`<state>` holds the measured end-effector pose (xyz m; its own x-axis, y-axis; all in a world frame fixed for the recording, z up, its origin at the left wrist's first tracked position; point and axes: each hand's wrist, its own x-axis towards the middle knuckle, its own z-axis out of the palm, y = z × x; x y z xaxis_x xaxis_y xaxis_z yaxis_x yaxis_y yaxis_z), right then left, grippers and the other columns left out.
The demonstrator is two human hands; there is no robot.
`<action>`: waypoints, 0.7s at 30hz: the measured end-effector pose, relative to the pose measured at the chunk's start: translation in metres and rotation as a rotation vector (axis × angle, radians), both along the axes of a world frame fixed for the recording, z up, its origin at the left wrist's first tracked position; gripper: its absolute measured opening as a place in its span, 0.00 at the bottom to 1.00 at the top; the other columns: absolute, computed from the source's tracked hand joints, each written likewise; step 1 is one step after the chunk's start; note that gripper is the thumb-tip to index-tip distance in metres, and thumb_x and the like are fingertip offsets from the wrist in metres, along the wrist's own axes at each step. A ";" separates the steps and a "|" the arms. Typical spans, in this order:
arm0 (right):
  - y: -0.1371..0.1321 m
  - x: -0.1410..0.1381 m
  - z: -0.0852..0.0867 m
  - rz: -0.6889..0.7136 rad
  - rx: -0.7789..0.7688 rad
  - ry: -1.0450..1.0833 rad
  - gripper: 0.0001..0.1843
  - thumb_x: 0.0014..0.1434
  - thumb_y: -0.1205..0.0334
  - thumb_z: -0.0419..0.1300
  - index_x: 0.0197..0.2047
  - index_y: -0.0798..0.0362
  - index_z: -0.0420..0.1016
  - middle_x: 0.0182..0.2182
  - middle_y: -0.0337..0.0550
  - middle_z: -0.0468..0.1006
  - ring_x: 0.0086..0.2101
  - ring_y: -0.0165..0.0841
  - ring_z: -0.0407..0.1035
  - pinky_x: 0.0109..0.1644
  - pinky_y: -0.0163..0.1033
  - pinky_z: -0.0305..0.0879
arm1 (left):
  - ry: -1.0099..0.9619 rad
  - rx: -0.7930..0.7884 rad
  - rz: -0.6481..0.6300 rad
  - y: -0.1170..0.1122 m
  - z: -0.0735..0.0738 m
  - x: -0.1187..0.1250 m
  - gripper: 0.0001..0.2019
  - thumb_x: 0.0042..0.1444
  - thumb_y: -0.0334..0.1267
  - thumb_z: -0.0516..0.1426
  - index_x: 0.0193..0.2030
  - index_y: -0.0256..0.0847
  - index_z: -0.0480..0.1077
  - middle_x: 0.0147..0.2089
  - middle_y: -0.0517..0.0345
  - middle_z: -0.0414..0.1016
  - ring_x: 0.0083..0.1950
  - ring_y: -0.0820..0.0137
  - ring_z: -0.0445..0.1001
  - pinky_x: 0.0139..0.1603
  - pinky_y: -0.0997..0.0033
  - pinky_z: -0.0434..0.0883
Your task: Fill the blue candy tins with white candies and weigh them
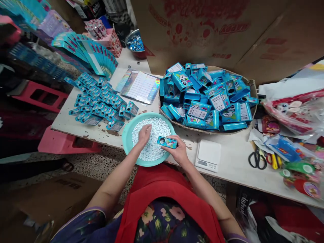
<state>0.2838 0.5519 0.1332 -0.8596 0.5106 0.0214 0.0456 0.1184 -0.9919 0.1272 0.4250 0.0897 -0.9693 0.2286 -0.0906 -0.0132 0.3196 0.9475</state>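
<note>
Head cam, my only feed: I've got both bare hands over the mint bowl (152,164), which sits at the front edge of the white table (235,152), full of small white pellets (152,154).

L hand (144,135) is over the L-ctr of the pellets, fingers bunched & pointing fwd; can't tell from here if there's anything in the grip, or if it touches the pile. R hand (179,151) has a blue box (167,142) gripped btwn thumb & fingers, over the R side of the bowl. The box lies lengthwise L-R, label facing up at me ("CARAMELO MACIZO"), w/ a round opening or window at its L end.

Rest of the table, L to R: I see a cluster of similar small boxes (101,98) in rows, just L of the bowl; shiny printed sheets (140,86) behind; then a big low carton (253,114) heaped w/ loose blue boxes (199,109), lying at all angles. White digital scale (208,152) is R of the bowl, apart from it, in front of the carton; can't read its display. Black-handled scissors (257,160) are farther R, next to bagged stuff (293,111) & wrappers (286,148). Tall cardboard (202,37) stands behind the carton.
</note>
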 end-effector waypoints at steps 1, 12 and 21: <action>0.002 0.000 0.001 0.012 -0.004 0.011 0.22 0.43 0.52 0.71 0.41 0.49 0.74 0.39 0.42 0.74 0.43 0.36 0.69 0.49 0.42 0.66 | 0.021 -0.043 -0.032 0.001 -0.012 0.004 0.10 0.48 0.44 0.60 0.35 0.40 0.72 0.42 0.51 0.73 0.49 0.63 0.69 0.54 0.64 0.63; 0.011 -0.011 -0.001 0.073 -0.029 0.040 0.21 0.42 0.55 0.72 0.40 0.52 0.74 0.38 0.42 0.74 0.40 0.34 0.70 0.47 0.40 0.67 | -0.232 -0.151 -0.076 -0.016 -0.039 0.045 0.07 0.42 0.38 0.64 0.27 0.43 0.70 0.36 0.53 0.69 0.49 0.60 0.66 0.46 0.72 0.62; 0.006 -0.045 0.022 0.097 0.008 0.057 0.21 0.41 0.54 0.72 0.39 0.51 0.74 0.36 0.42 0.75 0.37 0.36 0.72 0.42 0.41 0.69 | -0.551 0.455 0.278 -0.031 -0.025 0.018 0.11 0.45 0.45 0.61 0.29 0.40 0.68 0.26 0.59 0.67 0.22 0.75 0.64 0.19 0.79 0.55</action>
<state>0.2393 0.5576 0.1548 -0.9022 0.4248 0.0753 -0.0229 0.1270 -0.9916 0.1451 0.3937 0.0644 -0.8385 0.1136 -0.5330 -0.5449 -0.1846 0.8179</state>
